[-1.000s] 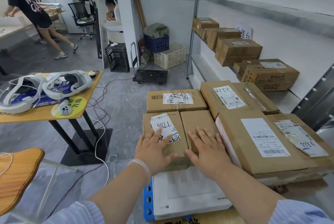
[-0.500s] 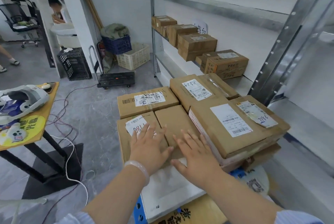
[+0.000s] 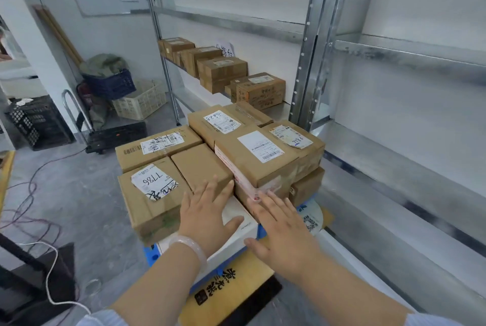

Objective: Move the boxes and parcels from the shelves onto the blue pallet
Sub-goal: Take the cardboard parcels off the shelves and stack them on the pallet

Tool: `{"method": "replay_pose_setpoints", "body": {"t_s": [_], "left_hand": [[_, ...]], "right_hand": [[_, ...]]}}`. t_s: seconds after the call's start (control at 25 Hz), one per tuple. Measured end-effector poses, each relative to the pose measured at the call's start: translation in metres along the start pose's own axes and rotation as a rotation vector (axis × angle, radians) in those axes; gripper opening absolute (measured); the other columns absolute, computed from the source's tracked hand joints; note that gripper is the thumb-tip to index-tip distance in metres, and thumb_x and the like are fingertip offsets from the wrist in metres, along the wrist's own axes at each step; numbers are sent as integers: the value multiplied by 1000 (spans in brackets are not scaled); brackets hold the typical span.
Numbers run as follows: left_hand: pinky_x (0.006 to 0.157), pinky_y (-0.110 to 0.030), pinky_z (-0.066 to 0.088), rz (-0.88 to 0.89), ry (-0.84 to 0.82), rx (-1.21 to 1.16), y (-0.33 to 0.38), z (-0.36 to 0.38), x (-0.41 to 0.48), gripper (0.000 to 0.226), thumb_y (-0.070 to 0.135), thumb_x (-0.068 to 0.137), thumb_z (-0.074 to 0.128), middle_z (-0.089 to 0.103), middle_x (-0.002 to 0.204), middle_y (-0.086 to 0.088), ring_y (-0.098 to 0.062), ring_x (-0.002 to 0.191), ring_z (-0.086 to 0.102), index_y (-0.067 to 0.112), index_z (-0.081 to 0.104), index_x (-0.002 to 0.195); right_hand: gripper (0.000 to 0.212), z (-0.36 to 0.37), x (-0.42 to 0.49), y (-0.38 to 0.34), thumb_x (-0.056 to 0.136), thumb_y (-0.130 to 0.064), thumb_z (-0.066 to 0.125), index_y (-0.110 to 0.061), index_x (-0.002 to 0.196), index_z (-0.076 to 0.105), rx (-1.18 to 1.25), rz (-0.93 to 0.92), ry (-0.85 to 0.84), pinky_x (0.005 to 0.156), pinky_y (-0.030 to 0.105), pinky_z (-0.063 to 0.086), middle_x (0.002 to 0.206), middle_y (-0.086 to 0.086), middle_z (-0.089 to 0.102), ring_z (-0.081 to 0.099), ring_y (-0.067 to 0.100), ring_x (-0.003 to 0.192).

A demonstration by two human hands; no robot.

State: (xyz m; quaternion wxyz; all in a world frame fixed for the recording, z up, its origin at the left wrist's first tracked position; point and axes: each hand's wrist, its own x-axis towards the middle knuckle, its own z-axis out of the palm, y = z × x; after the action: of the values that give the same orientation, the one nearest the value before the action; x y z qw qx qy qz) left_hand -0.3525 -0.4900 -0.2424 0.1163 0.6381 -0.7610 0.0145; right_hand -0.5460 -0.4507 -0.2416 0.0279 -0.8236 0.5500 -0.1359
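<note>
Several cardboard boxes are stacked on the blue pallet (image 3: pixel 151 253) in front of me; a box labelled 7786 (image 3: pixel 151 194) is nearest on the left, a plain box (image 3: pixel 201 165) beside it, and a larger taped box (image 3: pixel 265 160) on the right. A flat white box (image 3: pixel 236 225) lies under them at the front. My left hand (image 3: pixel 207 212), fingers straight, rests over the plain box's near edge and the white box. My right hand (image 3: pixel 281 228) is spread flat by the taped box's front corner. More brown boxes (image 3: pixel 260 90) remain on the metal shelf (image 3: pixel 276 112).
The shelf uprights (image 3: pixel 313 44) and bare shelf boards stand to the right. A flat trolley (image 3: pixel 115 136), a black crate (image 3: pixel 34 120), a cream basket (image 3: pixel 140 100) and a blue crate (image 3: pixel 110 83) stand at the back left. Cables (image 3: pixel 39 194) trail over the grey floor. A yellow board (image 3: pixel 226 291) lies under the pallet.
The view has swung right toward the shelves. Both hands have slid back off the tops of the front boxes toward their near edge and the white box.
</note>
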Motion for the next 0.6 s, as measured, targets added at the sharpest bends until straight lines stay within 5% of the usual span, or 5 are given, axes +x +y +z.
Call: {"method": "replay_pose_setpoints", "body": {"t_s": [0.32, 0.6], "left_hand": [[117, -50, 2, 335, -86, -130, 220, 10, -83, 82, 77, 80, 36, -4, 162, 7, -17, 148, -3, 49, -2, 148], [116, -50, -1, 823, -250, -215, 477, 19, -162, 84, 75, 83, 34, -12, 161, 6, -19, 148, -9, 47, -12, 147]], "right_hand": [[97, -59, -218, 111, 76, -78, 33, -37, 149, -17, -155, 455, 2, 115, 41, -14, 160, -5, -16, -19, 14, 145], [102, -127, -467, 192, 73, -84, 27, -35, 147, -23, -253, 986, 128, 115, 42, -16, 158, -5, -25, -25, 16, 144]]}}
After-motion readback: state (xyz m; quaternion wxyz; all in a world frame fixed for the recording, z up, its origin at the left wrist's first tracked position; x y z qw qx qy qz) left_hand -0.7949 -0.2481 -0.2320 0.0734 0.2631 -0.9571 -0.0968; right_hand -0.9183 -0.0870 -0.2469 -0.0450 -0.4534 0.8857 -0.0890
